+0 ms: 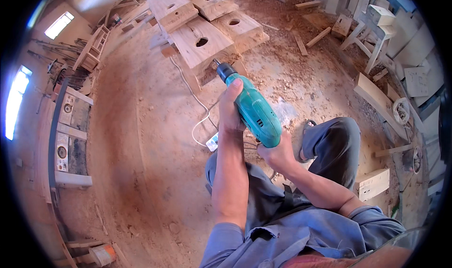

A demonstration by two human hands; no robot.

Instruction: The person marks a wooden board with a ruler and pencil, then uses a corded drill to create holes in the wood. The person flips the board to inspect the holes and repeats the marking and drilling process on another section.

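A teal power drill (256, 109) with a black chuck (226, 71) points away from me, tilted up to the left. My left hand (230, 107) is wrapped round the front of its body, just behind the chuck. Round the handle at the rear, my right hand (278, 152) is closed; its fingers are partly hidden. The bit (216, 62) reaches the near end of a thick wooden block (186, 38) with a dark hole in its top. Whether the bit has entered the wood, I cannot tell. More blocks with holes (244, 34) lie stacked beside and behind it.
A white cord (186, 79) runs over the dusty floor to a power strip (213, 142) by my left knee. Wood offcuts (319, 37) and a wooden stand (372, 35) are at the right. A thick beam (376, 101) lies nearer. Timber frames (70, 134) line the left wall.
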